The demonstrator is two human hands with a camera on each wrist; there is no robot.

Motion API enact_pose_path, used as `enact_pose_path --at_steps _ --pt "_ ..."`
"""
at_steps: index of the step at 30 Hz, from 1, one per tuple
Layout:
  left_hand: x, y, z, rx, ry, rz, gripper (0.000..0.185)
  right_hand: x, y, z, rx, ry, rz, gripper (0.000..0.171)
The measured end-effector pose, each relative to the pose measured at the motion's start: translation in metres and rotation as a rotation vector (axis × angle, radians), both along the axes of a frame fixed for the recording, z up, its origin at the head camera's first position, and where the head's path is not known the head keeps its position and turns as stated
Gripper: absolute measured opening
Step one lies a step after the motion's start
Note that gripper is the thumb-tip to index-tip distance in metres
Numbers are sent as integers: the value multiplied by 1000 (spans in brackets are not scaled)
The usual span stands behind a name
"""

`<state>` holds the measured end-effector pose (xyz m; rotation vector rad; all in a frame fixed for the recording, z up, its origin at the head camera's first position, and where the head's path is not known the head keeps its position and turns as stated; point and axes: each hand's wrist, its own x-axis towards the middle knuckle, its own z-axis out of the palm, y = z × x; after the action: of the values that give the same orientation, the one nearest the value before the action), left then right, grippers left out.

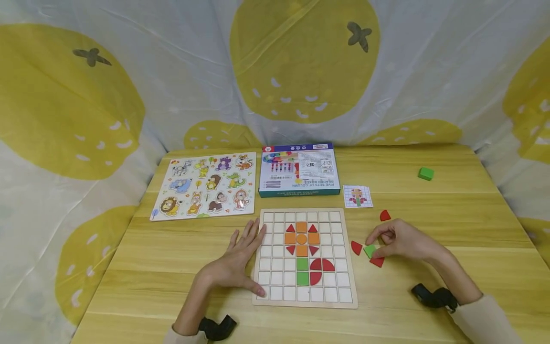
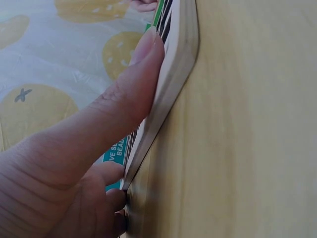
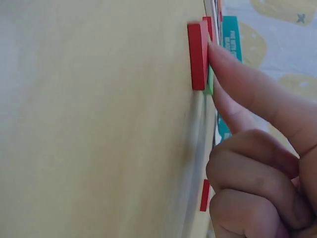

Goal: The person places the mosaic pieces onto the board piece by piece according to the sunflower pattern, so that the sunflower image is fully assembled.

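Beside the grid board, head view: my left hand (image 1: 240, 260) lies flat with fingers spread against the left edge of the grid board (image 1: 306, 257), so the board does not slide.
Board pattern: orange, red and green tiles fill the middle cells as a flower, matching the pattern card (image 1: 358, 196) just beyond the board's far right corner, placed where I can read it.
Right of the board: my right hand (image 1: 401, 240) curls its fingertips onto a green tile (image 1: 370, 250) lying on the table (image 1: 429, 296), pinching it.
Spare pieces: red tiles (image 1: 356, 247) lie loose close around that hand, within reach; a green cube (image 1: 426, 173) sits well away from the board to the far right.
Beyond the board: a bead box (image 1: 299, 170) and an animal puzzle (image 1: 206, 185), set aside.
Left wrist view: my thumb (image 2: 133, 89) lies straight along the board's wooden edge (image 2: 176, 64), bracing it.
Right wrist view: one finger (image 3: 237, 69) is stretched out with its tip at the green tile (image 3: 210, 82), which sits beside a red tile (image 3: 197, 57); the other fingers are curled back.
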<state>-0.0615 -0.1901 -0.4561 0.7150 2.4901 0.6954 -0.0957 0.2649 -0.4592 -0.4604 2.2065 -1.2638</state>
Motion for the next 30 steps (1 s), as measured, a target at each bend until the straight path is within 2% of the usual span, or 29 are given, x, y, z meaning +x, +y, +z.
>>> enact_pose_path --at_steps 4,9,16,26,30 --pt "0 1 1 -5 11 -5 151 -4 3 1 8 -4 -52 28" --pt "0 1 1 -4 14 -3 151 -10 6 1 20 -21 -74 28" --pt "1 1 1 -8 7 3 151 -14 2 3 81 15 -121 30" --pt "1 1 1 0 4 -4 151 -13 8 0 16 -8 -64 34" --pt "2 0 0 -1 5 -3 150 -11 1 -1 49 19 -61 33"
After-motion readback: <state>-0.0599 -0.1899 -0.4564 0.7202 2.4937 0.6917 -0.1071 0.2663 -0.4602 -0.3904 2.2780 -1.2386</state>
